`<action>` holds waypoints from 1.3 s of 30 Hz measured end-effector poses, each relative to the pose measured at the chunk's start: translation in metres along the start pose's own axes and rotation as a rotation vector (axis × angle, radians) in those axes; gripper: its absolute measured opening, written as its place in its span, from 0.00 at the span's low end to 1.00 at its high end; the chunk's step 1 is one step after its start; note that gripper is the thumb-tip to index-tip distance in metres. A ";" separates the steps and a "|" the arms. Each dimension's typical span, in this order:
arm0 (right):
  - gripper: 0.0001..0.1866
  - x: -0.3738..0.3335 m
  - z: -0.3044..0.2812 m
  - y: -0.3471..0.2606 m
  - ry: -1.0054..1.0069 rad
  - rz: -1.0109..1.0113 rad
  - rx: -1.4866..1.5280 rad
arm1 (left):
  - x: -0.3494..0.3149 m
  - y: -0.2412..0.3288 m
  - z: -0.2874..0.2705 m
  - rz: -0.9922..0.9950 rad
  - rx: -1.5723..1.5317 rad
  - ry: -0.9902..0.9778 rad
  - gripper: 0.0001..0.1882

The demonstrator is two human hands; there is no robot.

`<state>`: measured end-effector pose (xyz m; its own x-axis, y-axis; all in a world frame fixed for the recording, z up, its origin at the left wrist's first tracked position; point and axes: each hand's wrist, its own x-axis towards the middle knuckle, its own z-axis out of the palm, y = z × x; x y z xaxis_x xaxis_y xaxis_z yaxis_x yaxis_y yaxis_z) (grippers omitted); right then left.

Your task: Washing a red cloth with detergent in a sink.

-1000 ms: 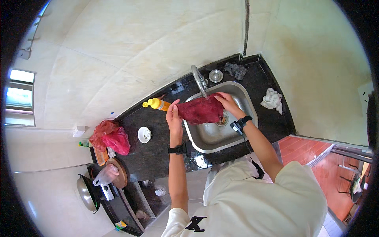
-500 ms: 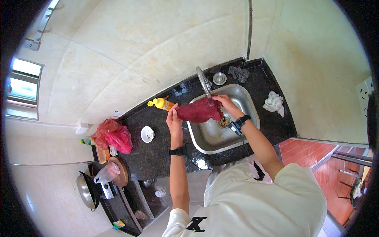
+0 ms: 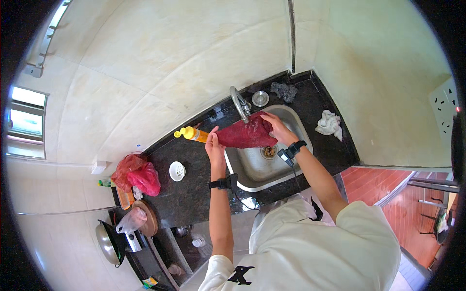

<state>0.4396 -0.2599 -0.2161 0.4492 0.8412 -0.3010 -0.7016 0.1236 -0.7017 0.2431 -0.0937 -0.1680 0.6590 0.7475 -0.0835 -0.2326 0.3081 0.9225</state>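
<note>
A dark red cloth (image 3: 246, 134) is stretched between my hands under the faucet (image 3: 239, 103), above the far part of the steel sink (image 3: 252, 182). My left hand (image 3: 214, 147) pinches its left end, close to a yellow squeeze bottle (image 3: 193, 134). At the right end, my right hand (image 3: 281, 130) grips the cloth with thumb and fingers. A pale wet patch shows on the cloth below the spout. Bits of brownish waste sit in the drain (image 3: 269, 152), partly behind the cloth.
A white bowl (image 3: 177, 171) stands left on the black counter. Pink and red plastic bags (image 3: 143, 178) lie farther left, near a round wooden board (image 3: 148, 218) and a wok (image 3: 108, 242). A drain strainer (image 3: 260, 99), grey rag (image 3: 283, 91) and white cloth (image 3: 329, 124) lie behind and right of the sink.
The whole scene has shifted slightly left in view. Both hands still hold the cloth, which now hangs a little flatter, and a pale wet patch has appeared on it below the spout.
</note>
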 end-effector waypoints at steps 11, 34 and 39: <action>0.15 -0.002 -0.002 -0.004 -0.045 -0.038 0.124 | 0.002 -0.015 -0.001 -0.029 0.037 0.005 0.20; 0.13 -0.009 -0.045 -0.025 0.091 -0.147 0.158 | 0.023 -0.044 0.037 -0.089 0.044 -0.109 0.18; 0.13 -0.013 -0.044 -0.027 0.063 -0.138 0.165 | 0.015 -0.035 0.048 -0.084 0.001 -0.133 0.17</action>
<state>0.4772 -0.2976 -0.2215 0.5771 0.7765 -0.2531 -0.7100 0.3238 -0.6254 0.2955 -0.1213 -0.1831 0.7648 0.6349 -0.1098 -0.1721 0.3655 0.9147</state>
